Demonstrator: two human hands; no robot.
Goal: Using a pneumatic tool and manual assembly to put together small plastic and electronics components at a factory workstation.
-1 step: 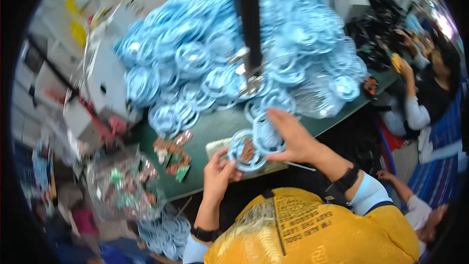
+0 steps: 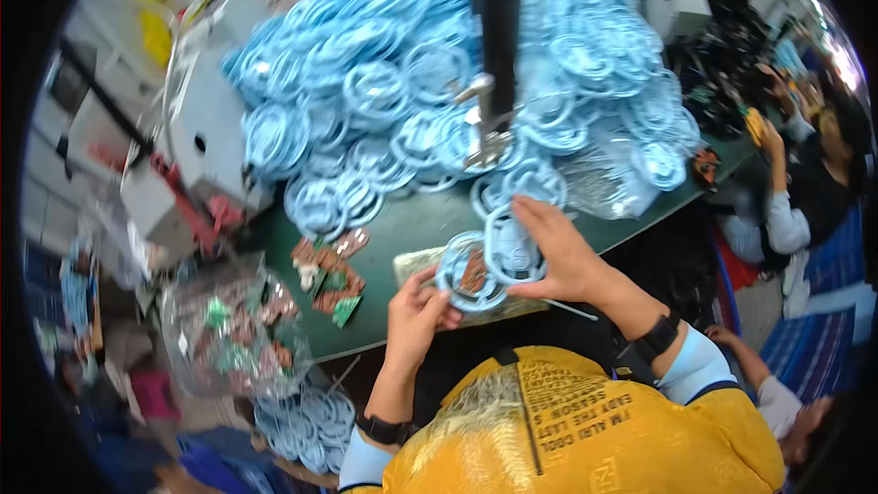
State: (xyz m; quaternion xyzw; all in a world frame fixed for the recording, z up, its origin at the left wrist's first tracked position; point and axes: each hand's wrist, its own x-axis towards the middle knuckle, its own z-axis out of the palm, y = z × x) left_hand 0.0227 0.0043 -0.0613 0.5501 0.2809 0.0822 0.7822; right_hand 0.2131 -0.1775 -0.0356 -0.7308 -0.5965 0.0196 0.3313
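Note:
Thumb and fingers of my left hand pinch the left rim of a light blue ring-shaped piece. A brown patch shows inside that ring. My right hand grips a light blue oval frame along its right side, thumb below and fingers above. The two blue pieces overlap or touch at their edges; I cannot tell if they are joined. Under them lies a pale block at the table's near edge. A thin white stick pokes out below my right hand.
A big heap of light blue ring pieces covers the green table. A dark machine post stands in front of it. Brown and green scraps lie left, beside a clear bag. Another person works at the right.
The whole scene sits slightly farther right in the picture. Both hands keep their hold on the blue pieces, with little other difference.

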